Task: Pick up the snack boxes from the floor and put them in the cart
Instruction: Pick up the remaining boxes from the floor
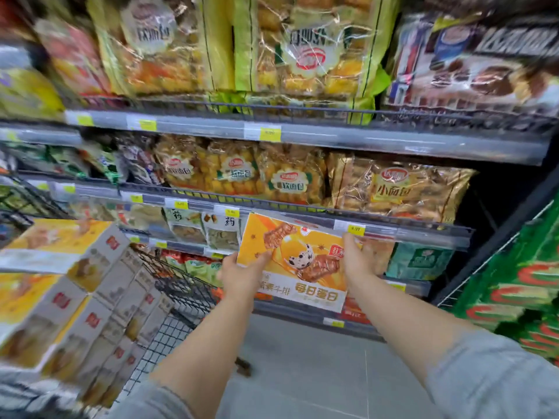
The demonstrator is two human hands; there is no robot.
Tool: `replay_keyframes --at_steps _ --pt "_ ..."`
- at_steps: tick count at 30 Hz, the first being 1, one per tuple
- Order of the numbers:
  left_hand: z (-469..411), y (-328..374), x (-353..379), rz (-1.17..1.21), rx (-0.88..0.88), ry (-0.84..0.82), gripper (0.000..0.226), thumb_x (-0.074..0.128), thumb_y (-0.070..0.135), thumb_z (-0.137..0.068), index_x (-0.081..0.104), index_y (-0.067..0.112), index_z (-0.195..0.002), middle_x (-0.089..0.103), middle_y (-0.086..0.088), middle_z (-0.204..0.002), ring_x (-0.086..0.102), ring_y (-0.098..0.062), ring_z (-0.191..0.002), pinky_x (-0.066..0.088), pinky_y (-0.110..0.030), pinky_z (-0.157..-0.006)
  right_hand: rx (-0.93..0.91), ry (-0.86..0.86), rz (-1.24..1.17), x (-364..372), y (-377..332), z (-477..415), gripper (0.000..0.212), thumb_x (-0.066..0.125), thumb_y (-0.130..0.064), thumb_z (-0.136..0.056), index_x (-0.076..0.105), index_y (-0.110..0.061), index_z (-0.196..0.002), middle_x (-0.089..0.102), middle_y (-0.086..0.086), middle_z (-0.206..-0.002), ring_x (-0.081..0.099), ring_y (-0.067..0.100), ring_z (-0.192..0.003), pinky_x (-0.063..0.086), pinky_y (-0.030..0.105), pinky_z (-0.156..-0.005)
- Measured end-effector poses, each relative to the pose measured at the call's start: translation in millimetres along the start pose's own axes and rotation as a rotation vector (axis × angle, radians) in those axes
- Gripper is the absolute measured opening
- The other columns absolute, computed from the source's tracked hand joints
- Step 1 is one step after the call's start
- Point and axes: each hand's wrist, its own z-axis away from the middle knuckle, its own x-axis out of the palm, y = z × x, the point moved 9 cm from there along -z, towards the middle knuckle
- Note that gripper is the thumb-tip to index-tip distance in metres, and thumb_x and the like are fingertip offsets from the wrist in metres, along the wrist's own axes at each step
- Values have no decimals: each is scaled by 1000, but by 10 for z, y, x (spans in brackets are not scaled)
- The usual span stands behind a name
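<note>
Orange and flat, a snack box is up in the air in front of the shelves, held between two hands. The left hand has its grip tight on the box's left edge. The right hand has its grip tight on the right edge. The box is upside down. More boxes are piled in the black wire cart on the left. The floor below is grey.

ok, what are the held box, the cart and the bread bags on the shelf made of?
Orange box in both hands: looks like printed cardboard, slightly glossy, flat faces and crisp edges. Cart: dark wire mesh, probably coated metal. Bread bags: clear crinkled plastic film, shown by glare streaks and visible contents.
</note>
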Motion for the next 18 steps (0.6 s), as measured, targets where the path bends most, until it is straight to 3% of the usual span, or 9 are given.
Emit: replay_keyframes --at_steps 4,8,11,15,18 --pt "-104 266 -611 43 36 62 76 80 43 -71 47 14 -133 35 -11 -139 48 -27 -106 45 -38 -84 -38 -71 16 452 -246 353 72 46 -52 -90 26 -17 -150 32 9 -154 34 34 -139 31 47 -108" --pt "-272 445 -1309 101 87 103 58 78 38 -75 53 12 -120 43 0 -115 47 -23 -103 42 -36 -85 -63 -123 85 972 -329 784 73 42 -56 -91 24 -16 -150 27 9 -156 25 35 -142 23 49 -112" --pt "-476 535 -1806 60 106 133 72 80 51 -62 56 16 -121 52 -8 -128 55 -28 -109 49 -42 -91 -85 -142 61 1380 -424 1091 73 42 -54 -93 22 -13 -150 26 9 -157 27 34 -142 25 47 -112" --pt "-843 605 -2497 41 128 128 55 78 42 -73 50 16 -112 44 -9 -130 51 -26 -105 47 -40 -91 -72 -159 48 2079 -423 1501 79 40 -61 -90 21 -15 -151 28 7 -157 33 34 -140 32 48 -112" --pt "-1138 633 -2945 24 137 126 74 80 52 -64 51 14 -121 46 -9 -133 54 -29 -114 50 -46 -94 -50 -183 27 2546 -399 1783 84 40 -67 -86 21 -17 -151 30 7 -156 36 35 -138 32 51 -112"
